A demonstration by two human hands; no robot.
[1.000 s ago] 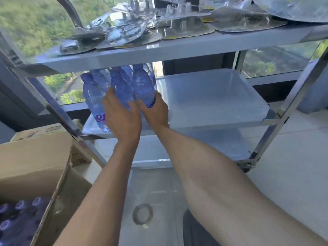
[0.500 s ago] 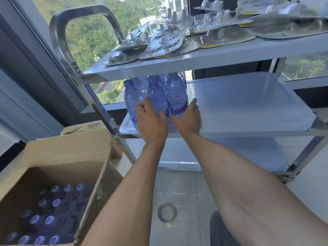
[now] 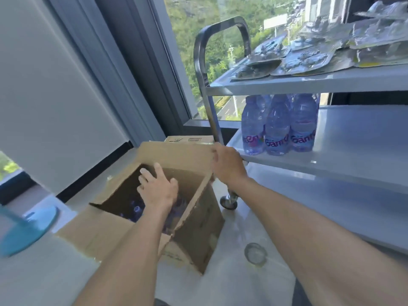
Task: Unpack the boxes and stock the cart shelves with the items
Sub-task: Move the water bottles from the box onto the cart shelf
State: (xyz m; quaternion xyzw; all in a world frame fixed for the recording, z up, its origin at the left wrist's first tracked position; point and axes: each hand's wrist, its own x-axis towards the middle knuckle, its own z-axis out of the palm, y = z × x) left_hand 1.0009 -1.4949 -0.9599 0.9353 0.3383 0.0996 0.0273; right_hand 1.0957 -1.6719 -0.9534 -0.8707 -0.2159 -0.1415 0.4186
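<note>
An open cardboard box (image 3: 198, 230) stands on the floor left of the metal cart (image 3: 331, 82). Inside it I see purple-capped water bottles (image 3: 135, 209), mostly in shadow. My left hand (image 3: 157, 187) hovers over the box opening with fingers spread and holds nothing. My right hand (image 3: 228, 165) is at the box's far right flap; its fingers are turned away from me. Several blue water bottles (image 3: 278, 127) stand upright together at the left end of the cart's middle shelf (image 3: 353, 151).
Blister-packed items (image 3: 309, 56) cover the cart's top shelf. A second cardboard box (image 3: 189, 139) sits behind the open one. A roll of clear tape (image 3: 255, 253) lies on the floor near a cart wheel (image 3: 229, 200). A blue object (image 3: 24, 230) is at the far left.
Both hands let go of the bottles on the middle shelf and moved down left to the open box. My view swung left toward the box.
</note>
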